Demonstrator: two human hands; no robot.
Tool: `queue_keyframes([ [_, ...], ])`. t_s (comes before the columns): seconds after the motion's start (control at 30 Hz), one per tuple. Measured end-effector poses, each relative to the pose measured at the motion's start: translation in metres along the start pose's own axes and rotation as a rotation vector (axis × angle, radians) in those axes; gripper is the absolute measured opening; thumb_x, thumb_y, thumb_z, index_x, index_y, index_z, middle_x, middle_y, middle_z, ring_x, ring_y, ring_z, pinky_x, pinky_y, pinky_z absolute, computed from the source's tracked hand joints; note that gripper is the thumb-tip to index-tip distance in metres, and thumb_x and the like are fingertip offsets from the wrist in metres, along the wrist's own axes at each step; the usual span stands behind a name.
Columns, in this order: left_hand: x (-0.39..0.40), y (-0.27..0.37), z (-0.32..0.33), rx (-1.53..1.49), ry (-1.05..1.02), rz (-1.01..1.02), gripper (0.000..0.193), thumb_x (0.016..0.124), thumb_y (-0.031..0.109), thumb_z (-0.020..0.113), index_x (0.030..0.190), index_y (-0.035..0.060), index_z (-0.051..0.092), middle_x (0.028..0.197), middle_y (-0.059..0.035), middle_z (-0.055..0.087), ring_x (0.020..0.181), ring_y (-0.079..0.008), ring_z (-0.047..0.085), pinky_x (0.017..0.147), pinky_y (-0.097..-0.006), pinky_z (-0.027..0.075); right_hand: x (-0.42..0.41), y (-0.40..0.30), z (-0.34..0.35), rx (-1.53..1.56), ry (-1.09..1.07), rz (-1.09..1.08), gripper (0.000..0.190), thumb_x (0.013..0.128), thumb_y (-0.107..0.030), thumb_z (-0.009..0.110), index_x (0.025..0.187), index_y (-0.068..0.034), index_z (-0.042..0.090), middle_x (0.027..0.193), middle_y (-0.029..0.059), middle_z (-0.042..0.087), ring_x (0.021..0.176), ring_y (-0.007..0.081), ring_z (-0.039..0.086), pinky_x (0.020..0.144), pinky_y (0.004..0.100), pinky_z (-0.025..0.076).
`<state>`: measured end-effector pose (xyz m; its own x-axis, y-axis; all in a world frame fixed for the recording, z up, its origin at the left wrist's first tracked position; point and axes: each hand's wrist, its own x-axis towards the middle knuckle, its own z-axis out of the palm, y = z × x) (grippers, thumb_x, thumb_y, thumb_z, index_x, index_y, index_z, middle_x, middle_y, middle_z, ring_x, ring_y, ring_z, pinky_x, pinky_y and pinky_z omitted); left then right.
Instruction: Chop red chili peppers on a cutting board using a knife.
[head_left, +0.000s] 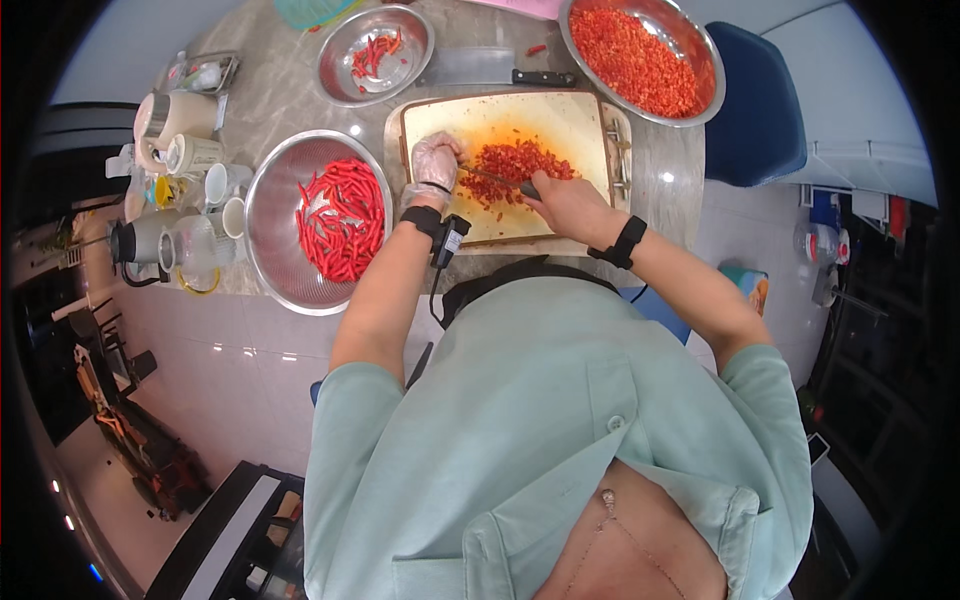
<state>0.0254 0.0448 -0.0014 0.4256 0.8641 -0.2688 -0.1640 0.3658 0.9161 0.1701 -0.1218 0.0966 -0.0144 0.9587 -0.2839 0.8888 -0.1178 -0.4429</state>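
My right hand (566, 206) grips the dark handle of a kitchen knife (491, 175). Its blade lies over a pile of chopped red chillies (517, 166) on a cream cutting board (427, 112) with a brown rim. My left hand (436, 163), in a clear plastic glove, is curled at the blade's tip end; whether its fingers pinch the blade is hidden. Reddish-orange juice stains the board around the pile. Left of the board, a perforated steel colander (262, 225) holds whole red chillies (341, 232).
A cleaver (472, 66) lies behind the board. Beyond stand a steel bowl (330, 84) with a few chillies and a larger steel bowl (711, 75) of chopped chillies. Cups (225, 180), a glass pitcher (187, 244) and a kettle (187, 120) crowd the left edge. A blue chair (757, 105) stands right.
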Motion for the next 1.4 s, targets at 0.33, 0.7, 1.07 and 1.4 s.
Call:
queue_keyframes([
  [0.33, -0.003, -0.007, -0.007, -0.038, -0.030, -0.039, 0.026, 0.070, -0.013, 0.031, 0.056, 0.0026, 0.046, 0.056, -0.0053, 0.046, 0.050, -0.0143, 0.044, 0.048, -0.0268, 0.041, -0.003, 0.006, 0.018, -0.011, 0.119, -0.060, 0.030, 0.090, -0.029, 0.048, 0.087, 0.001, 0.044, 0.063, 0.0176, 0.058, 0.060, 0.0360, 0.059, 0.054, 0.0453, 0.046],
  [0.7, -0.006, -0.008, 0.001, 0.135, -0.009, 0.088, 0.026, 0.068, -0.013, 0.031, 0.055, 0.0023, 0.048, 0.057, -0.0056, 0.048, 0.051, -0.0136, 0.047, 0.047, -0.0251, 0.041, -0.005, 0.019, 0.034, -0.031, 0.123, -0.062, 0.029, 0.089, -0.029, 0.049, 0.090, -0.001, 0.042, 0.064, 0.0177, 0.059, 0.058, 0.0353, 0.059, 0.053, 0.0433, 0.047],
  [1.07, -0.001, -0.014, 0.003, 0.010, 0.080, 0.071, 0.026, 0.068, -0.013, 0.033, 0.056, 0.0028, 0.049, 0.056, -0.0051, 0.049, 0.049, -0.0133, 0.047, 0.046, -0.0237, 0.039, -0.002, 0.017, 0.029, -0.015, 0.101, -0.047, 0.030, 0.089, -0.029, 0.049, 0.088, 0.000, 0.043, 0.064, 0.0185, 0.058, 0.059, 0.0368, 0.059, 0.053, 0.0445, 0.046],
  [1.4, -0.024, -0.005, 0.003, 0.189, -0.027, 0.204, 0.022, 0.067, -0.011, 0.036, 0.056, 0.0013, 0.050, 0.055, -0.0052, 0.051, 0.052, -0.0113, 0.048, 0.050, -0.0239, 0.039, -0.005, 0.001, 0.020, -0.032, 0.033, -0.038, 0.030, 0.088, -0.030, 0.051, 0.090, -0.001, 0.043, 0.066, 0.0179, 0.059, 0.058, 0.0359, 0.059, 0.053, 0.0433, 0.047],
])
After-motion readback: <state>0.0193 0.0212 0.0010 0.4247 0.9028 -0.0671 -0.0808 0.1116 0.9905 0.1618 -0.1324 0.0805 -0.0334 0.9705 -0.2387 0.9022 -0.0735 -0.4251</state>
